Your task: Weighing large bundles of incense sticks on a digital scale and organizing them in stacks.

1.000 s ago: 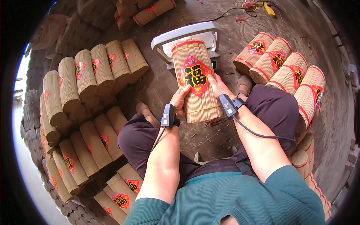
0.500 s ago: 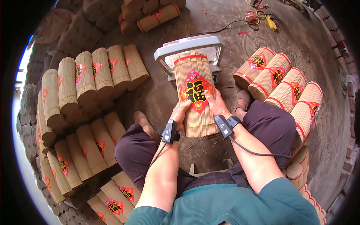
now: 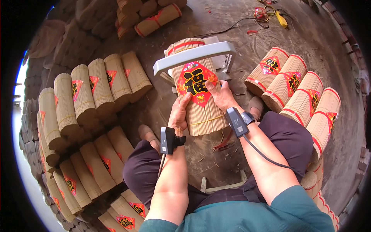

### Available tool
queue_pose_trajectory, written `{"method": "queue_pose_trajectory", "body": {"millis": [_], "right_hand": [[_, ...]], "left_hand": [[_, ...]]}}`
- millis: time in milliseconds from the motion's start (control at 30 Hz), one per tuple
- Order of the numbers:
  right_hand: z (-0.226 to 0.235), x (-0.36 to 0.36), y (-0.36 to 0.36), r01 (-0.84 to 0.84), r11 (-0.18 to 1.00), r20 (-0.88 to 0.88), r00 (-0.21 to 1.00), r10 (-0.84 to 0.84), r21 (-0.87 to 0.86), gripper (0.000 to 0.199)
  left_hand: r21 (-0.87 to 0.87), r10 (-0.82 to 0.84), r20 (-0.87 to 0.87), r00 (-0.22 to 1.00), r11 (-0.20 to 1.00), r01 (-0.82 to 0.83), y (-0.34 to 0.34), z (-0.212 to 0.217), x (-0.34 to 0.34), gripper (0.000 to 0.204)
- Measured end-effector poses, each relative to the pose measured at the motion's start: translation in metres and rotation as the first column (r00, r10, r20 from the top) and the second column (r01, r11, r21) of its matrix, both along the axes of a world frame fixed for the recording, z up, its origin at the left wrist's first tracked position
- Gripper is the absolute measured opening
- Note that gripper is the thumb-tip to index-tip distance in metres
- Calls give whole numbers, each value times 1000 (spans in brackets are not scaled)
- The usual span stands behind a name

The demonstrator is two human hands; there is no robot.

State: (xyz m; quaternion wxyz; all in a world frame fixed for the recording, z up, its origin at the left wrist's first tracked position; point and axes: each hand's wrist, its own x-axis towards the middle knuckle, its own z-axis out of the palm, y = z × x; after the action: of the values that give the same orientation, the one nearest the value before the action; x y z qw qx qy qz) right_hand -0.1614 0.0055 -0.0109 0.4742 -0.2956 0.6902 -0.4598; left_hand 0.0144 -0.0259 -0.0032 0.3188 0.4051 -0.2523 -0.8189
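Bundle (image 3: 199, 96) of thin sticks, banded red near the top and bearing a red diamond label (image 3: 194, 82), lies under a grey bar (image 3: 193, 57) between the knees. Left hand (image 3: 180, 113) cups its left flank and right hand (image 3: 221, 94) presses the label, fingers of both closed against the bundle. Likely stiff lengthwise and fairly heavy, with loose sticks prone to slipping out endwise; best gripped round the sides near a band.

I see a bare, dusty dirt floor (image 3: 270, 42) littered with stray sticks and red scraps. Finished bundles (image 3: 96, 89) lie stacked along my left, and four more (image 3: 301, 92) lean in a row on my right. A yellow cable (image 3: 281, 19) lies far off, with daylight glaring from the left edge.
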Motion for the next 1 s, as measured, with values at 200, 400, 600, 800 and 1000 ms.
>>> {"method": "queue_pose_trajectory", "body": {"millis": [200,400,600,800,1000], "right_hand": [[-24,-14,-23,-18,997,55,998,14,74,112],[-11,-13,-36,-118,990,167,980,103,82,96],[-47,-18,-39,-44,990,41,998,39,134,89],[-50,-18,-40,-46,990,42,998,40,135,84],[-49,-22,-39,-54,996,113,993,45,76,81]], "left_hand": [[14,4,39,999,1000,-5,-20,-13,-12,53],[-6,-13,43,999,1000,13,-34,-7,-12,52],[-32,-74,115,991,996,79,-38,-5,-16,56],[-37,-113,129,985,992,118,-40,-2,-16,60],[-44,-163,137,977,984,170,-42,-5,-18,64]]}}
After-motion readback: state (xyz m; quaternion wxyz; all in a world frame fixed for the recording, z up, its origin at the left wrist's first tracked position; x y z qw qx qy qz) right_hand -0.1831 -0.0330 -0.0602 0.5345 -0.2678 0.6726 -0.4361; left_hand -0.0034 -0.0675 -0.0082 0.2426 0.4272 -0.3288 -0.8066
